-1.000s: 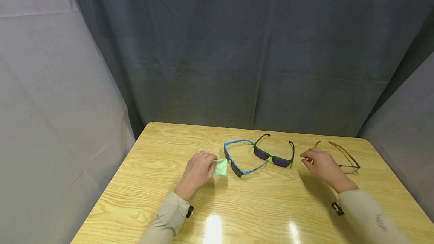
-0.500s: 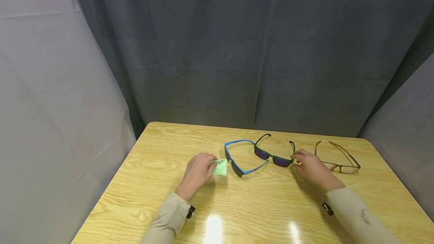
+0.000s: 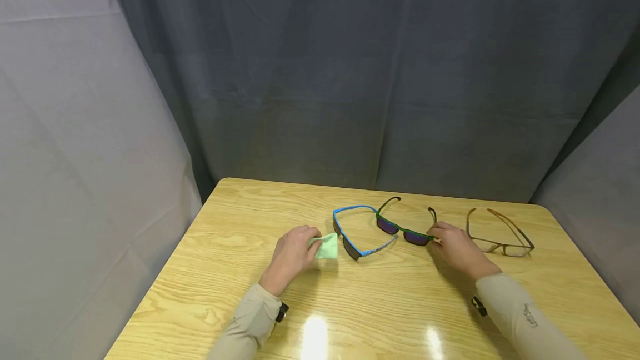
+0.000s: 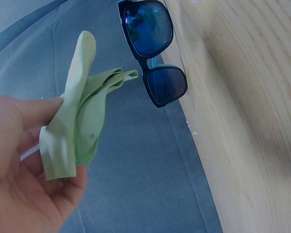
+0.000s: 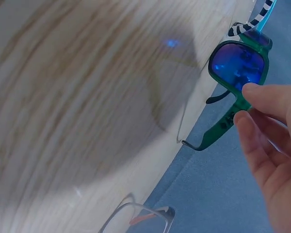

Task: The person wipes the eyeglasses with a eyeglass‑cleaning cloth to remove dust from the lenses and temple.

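My left hand pinches a folded pale green cloth between thumb and fingers, held up over the table. Just right of the cloth lie blue-framed sunglasses with dark lenses and spread temples. At the hinge corner of the green-framed sunglasses, my right hand has thumb and fingertips closed on the frame. These sunglasses have blue-violet lenses, and their temples point to the back of the table. Their left end is right beside the blue pair's temple tips.
To the right of my right hand, brown-framed eyeglasses with clear lenses lie with temples spread. A wooden table carries everything. Dark grey cloth hangs behind it, with paler cloth at the side.
My right hand has moved left from beside the brown eyeglasses to the green sunglasses and taken hold of their right corner. The left hand stays almost still with the cloth.
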{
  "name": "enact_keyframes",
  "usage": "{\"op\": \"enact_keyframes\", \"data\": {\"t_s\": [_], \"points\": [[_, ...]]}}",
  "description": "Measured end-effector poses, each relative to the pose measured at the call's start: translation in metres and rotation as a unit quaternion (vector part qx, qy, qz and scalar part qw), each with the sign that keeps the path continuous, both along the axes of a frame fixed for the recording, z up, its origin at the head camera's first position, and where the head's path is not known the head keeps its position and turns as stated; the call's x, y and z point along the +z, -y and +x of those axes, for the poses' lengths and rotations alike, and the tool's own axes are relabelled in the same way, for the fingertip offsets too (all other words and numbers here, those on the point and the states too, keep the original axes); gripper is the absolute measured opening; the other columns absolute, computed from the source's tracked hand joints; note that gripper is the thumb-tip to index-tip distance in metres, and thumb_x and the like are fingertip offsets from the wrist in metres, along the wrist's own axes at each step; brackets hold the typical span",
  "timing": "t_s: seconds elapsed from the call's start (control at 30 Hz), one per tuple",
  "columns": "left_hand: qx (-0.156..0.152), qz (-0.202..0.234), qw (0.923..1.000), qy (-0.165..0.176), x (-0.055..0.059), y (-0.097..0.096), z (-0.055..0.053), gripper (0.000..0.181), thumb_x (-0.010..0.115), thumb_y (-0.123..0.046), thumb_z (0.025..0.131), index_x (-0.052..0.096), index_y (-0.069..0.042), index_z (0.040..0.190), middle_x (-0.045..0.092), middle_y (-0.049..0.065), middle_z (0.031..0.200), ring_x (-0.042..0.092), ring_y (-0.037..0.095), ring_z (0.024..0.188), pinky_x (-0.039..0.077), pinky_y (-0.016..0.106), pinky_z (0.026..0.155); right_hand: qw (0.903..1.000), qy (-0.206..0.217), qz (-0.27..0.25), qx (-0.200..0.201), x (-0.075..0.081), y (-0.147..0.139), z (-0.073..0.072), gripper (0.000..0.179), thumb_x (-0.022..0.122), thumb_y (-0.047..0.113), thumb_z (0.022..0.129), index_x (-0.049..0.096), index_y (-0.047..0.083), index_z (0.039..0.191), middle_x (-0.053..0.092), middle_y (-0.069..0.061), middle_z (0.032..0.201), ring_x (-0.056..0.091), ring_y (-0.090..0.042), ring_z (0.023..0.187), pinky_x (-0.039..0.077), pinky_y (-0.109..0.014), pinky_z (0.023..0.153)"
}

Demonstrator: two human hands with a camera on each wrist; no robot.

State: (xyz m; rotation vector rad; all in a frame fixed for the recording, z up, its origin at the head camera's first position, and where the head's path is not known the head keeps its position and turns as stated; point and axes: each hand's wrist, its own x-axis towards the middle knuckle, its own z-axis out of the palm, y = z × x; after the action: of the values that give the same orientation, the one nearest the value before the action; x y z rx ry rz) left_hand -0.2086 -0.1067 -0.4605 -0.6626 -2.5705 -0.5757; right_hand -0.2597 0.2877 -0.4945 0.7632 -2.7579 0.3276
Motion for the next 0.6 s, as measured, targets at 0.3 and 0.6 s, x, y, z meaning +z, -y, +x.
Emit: {"op": "enact_keyframes", "data": {"t_s": [0.3,0.6], "points": [[0.003,0.002,0.9999,0.014,-0.0012,-0.0008,-0.0013,0.007,0.067,-0.019,0.089,0.068,-0.013,0.091,0.07,0.0,0.082,0.058,0.006,0.06,0.044,0.02,0.05,1.0,0.0,-0.004,-0.009,-0.0044,-0.0005,-0.0042,0.025,0.077,-0.003,0.074,0.068,-0.002,0.097,0.064,-0.013,0.094,0.063,-0.027,0.079,0.054,-0.038,0.066],[0.005,0.0,0.9998,0.021,-0.0019,-0.0004,-0.0022,0.006,0.067,-0.019,0.088,0.067,-0.013,0.091,0.069,-0.001,0.081,0.055,0.005,0.058,0.043,0.021,0.049,0.9997,0.005,-0.02,-0.011,-0.006,-0.0001,-0.0078,0.02,0.076,-0.005,0.074,0.068,0.002,0.092,0.065,-0.01,0.09,0.063,-0.025,0.077,0.053,-0.038,0.063]]}}
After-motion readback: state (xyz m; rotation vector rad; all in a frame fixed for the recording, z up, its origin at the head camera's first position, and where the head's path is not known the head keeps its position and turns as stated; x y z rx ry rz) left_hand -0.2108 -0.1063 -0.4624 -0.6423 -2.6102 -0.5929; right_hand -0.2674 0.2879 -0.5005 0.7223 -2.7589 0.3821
